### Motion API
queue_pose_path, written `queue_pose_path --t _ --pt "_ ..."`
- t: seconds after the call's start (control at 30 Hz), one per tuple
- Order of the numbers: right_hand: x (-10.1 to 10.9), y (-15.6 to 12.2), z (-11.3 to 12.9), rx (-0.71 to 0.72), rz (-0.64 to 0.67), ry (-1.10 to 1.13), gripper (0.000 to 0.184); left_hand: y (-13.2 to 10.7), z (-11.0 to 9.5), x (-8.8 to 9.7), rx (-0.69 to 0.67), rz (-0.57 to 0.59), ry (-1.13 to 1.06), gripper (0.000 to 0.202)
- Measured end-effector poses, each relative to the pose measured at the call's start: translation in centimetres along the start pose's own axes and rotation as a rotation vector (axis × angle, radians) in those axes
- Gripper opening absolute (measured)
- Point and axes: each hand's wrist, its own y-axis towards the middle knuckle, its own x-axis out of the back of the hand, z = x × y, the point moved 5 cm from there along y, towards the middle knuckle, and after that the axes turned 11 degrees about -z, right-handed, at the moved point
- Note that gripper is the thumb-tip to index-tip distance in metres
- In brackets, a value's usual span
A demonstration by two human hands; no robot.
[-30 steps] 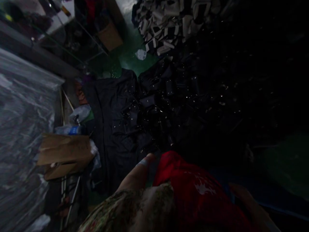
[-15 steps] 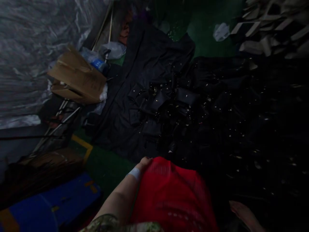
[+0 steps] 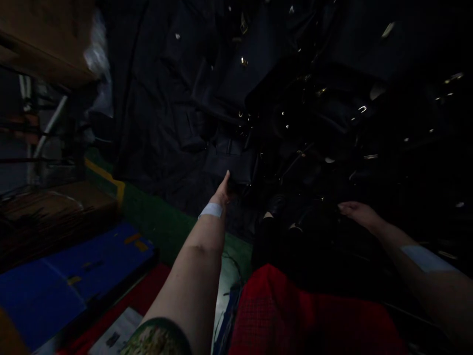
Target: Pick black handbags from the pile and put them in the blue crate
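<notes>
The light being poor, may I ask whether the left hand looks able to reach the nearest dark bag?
Probably yes: the left hand is close by the dark bag, with nothing visible in between.

Dimly lit green floor (image 3: 150, 213) with a bent yellow line (image 3: 120, 192) at left.

L hand (image 3: 223, 191) at nr edge of a dark bag (image 3: 232, 165), contact unclear. R hand (image 3: 358, 213) by dark pile (image 3: 273, 81) w/ shiny bits (image 3: 244, 62), fingers (image 3: 346, 207) curled. Cardboard box (image 3: 51, 37) upper L, red cloth (image 3: 275, 313) bottom ctr.
</notes>
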Motion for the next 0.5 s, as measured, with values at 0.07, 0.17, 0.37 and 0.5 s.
queue_pose_path --t 0.07,0.17,0.37,0.5 --pt "-1.4 3.0 2.8 -0.027 0.011 -0.004 0.018 2.2 -0.4 -1.6 0.014 0.113 -0.189 0.086" --pt "-3.5 6.6 5.1 -0.096 -0.006 0.002 0.021 5.0 0.2 -2.1 0.002 0.115 -0.379 0.07" --pt "-7.4 11.8 8.0 -0.225 -0.008 0.318 0.043 9.9 0.9 -1.4 0.01 0.06 -0.58 0.061" --pt "-9.2 13.4 9.8 -0.289 0.029 0.405 0.063 11.4 1.5 -0.9 0.063 0.036 -0.593 0.06"
